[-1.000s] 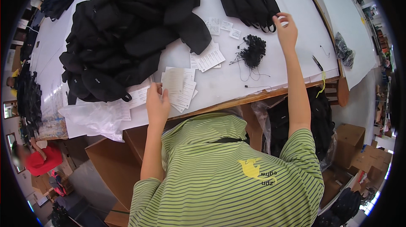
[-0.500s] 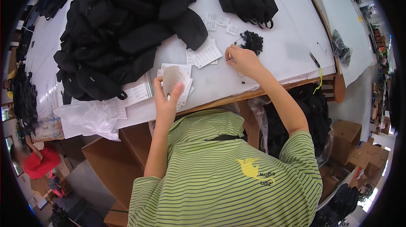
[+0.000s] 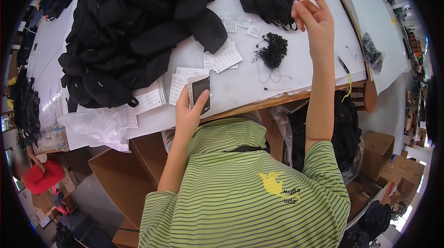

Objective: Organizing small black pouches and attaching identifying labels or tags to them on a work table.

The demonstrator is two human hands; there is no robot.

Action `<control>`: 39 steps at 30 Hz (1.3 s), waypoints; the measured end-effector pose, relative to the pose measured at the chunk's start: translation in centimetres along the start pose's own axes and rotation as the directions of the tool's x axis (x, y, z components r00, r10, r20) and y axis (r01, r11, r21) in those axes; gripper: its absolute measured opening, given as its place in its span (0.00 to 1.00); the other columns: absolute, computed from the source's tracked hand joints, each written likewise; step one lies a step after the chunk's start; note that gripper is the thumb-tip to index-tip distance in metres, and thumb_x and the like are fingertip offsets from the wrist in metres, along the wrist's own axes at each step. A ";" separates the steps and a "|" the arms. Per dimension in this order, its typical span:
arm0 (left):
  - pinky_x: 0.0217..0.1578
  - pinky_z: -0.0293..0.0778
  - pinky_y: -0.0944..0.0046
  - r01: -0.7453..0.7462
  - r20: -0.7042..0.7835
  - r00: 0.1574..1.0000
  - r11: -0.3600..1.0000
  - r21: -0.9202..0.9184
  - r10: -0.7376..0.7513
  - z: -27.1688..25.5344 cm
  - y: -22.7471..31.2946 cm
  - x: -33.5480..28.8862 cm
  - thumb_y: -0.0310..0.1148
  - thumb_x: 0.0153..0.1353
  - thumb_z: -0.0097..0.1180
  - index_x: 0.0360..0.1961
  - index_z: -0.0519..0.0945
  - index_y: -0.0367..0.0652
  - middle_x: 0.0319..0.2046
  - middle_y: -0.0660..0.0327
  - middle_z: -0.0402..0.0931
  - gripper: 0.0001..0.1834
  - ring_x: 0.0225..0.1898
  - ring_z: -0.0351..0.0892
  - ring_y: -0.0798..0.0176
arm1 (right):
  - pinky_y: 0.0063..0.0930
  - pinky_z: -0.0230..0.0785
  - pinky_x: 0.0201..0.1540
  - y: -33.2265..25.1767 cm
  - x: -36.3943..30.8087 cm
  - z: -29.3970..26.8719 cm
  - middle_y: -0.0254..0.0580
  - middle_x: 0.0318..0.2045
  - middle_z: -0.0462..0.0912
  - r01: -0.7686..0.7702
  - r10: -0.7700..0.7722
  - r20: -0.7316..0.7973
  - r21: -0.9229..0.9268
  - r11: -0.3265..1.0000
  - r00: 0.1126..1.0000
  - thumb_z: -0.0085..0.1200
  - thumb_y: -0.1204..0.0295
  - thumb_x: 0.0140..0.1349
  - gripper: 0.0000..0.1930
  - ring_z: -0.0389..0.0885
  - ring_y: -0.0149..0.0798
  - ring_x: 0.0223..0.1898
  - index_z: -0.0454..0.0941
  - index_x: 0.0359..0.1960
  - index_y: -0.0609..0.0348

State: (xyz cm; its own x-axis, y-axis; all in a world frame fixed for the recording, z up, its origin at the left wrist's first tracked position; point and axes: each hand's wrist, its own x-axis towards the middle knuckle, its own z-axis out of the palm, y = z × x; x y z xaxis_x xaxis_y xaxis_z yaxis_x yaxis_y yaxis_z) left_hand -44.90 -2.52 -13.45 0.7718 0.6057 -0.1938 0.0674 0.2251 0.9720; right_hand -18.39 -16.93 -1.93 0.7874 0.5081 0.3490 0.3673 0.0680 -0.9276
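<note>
My left hand (image 3: 188,109) grips a small stack of hang tags (image 3: 200,94), the top one dark-faced, at the table's near edge. More white printed tags (image 3: 180,84) lie just beyond it, and another fanned pile (image 3: 225,57) sits farther right. Raised over the right part of the table, my right hand (image 3: 314,17) has its fingers curled, thumb and fingertips drawn together. Whether it pinches something thin cannot be made out. Behind its fingertips lies a row of black fabric pouches (image 3: 266,0). A tangled bunch of black strings (image 3: 273,50) rests nearer me, with loose strands around it.
A large heap of black fabric bags (image 3: 125,40) covers the table's left half. Clear plastic (image 3: 99,125) hangs over the near left edge. Small snips (image 3: 343,65) lie at the right. Cardboard boxes (image 3: 125,169) stand below, and a person in red (image 3: 44,176) is far left.
My right hand has risen from the string bunch, moving far and to the right. The tags in my left hand have turned, now showing a dark face.
</note>
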 end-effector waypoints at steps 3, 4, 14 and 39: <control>0.42 0.70 0.72 -0.051 0.011 0.999 0.999 0.007 0.051 0.3 0.6 -0.2 0.30 0.60 0.60 0.46 0.76 0.35 0.37 0.63 0.78 0.15 0.40 0.74 0.72 | 0.14 0.59 0.26 1.0 -1.7 2.0 0.30 0.23 0.74 -0.140 0.145 0.171 -0.044 0.989 0.974 0.48 0.79 0.62 0.10 0.67 0.21 0.23 0.70 0.45 0.58; 0.42 0.70 0.72 -0.072 0.007 0.997 0.997 0.003 0.072 0.5 1.1 -0.3 0.30 0.60 0.60 0.45 0.76 0.35 0.37 0.63 0.78 0.15 0.39 0.74 0.73 | 0.14 0.58 0.26 1.0 -2.9 3.0 0.30 0.24 0.73 -0.183 0.180 0.236 -0.009 0.983 0.955 0.48 0.79 0.62 0.12 0.67 0.21 0.24 0.68 0.47 0.58; 0.34 0.68 0.72 -0.396 -0.035 0.894 0.824 0.406 0.447 0.6 2.8 -1.0 0.21 0.52 0.62 0.36 0.79 0.34 0.30 0.61 0.74 0.09 0.29 0.74 0.67 | 0.23 0.64 0.27 0.4 -11.6 10.5 0.37 0.23 0.76 -0.163 0.173 0.421 -0.060 0.985 0.891 0.49 0.78 0.61 0.12 0.73 0.31 0.23 0.64 0.46 0.61; 0.32 0.69 0.72 -0.483 0.119 0.874 0.811 0.330 0.472 -0.4 3.4 -1.6 0.18 0.52 0.60 0.43 0.84 0.42 0.30 0.63 0.75 0.16 0.31 0.74 0.69 | 0.17 0.68 0.29 0.7 -12.8 10.1 0.35 0.24 0.81 -0.220 0.191 0.346 0.047 0.974 0.918 0.57 0.80 0.58 0.06 0.78 0.25 0.24 0.81 0.37 0.65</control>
State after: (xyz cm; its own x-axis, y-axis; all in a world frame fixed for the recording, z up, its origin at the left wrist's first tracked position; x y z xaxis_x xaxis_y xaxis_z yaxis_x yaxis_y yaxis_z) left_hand -46.18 -2.39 -9.85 0.7815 0.5441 0.3053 -0.1094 -0.3623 0.9256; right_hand -33.21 -14.74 -8.38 0.6219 0.7770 0.0972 0.1609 -0.0053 -0.9870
